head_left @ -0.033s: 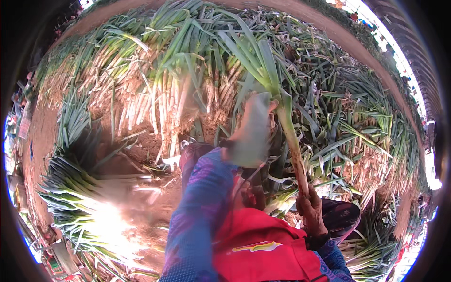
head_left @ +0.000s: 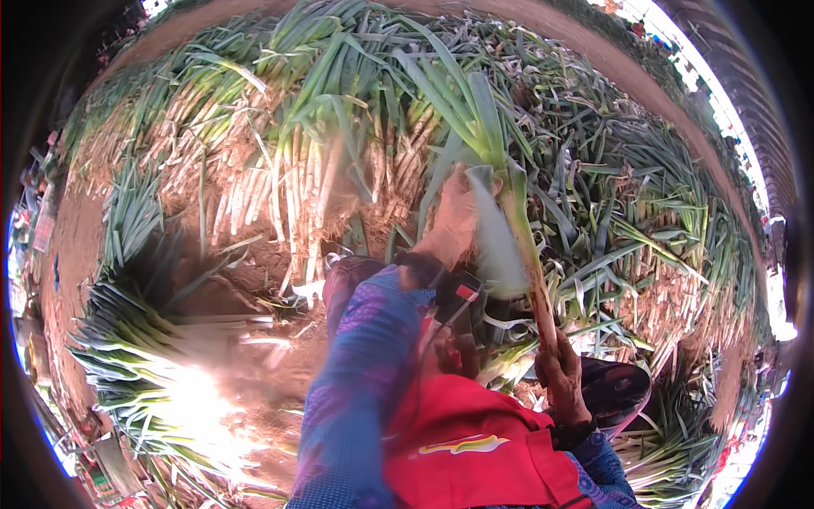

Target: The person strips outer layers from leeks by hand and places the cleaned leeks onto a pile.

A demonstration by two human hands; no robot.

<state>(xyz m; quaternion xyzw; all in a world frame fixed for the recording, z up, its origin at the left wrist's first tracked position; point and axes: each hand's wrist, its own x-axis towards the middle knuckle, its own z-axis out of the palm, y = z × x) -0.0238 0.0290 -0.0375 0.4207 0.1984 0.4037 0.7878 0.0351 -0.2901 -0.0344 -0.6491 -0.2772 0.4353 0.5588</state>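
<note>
A long leek [head_left: 527,246] slants up in front of me, its green leaves fanned at the far end and its pale shaft streaked with brown. Low on the shaft, my right hand [head_left: 562,382] is closed round it. My left hand [head_left: 456,208] is closed beside the leek's neck, its fingertips at the base of a loose outer leaf [head_left: 500,246]. That leaf hangs down toward me, smeared by motion, and partly hides the fingers. A dark band [head_left: 421,270] wraps my left wrist.
Leeks with bare white shafts [head_left: 280,182] lie piled at the far left. Untidy leafy leeks [head_left: 585,170] cover the right side. Another stack [head_left: 144,356] sits at near left, partly washed out by glare. Brown soil [head_left: 275,373] and stripped leaves [head_left: 500,365] lie close to my legs.
The loose leaf has swung to the right, uncovering my left hand and wrist. My right hand keeps its place on the shaft.
</note>
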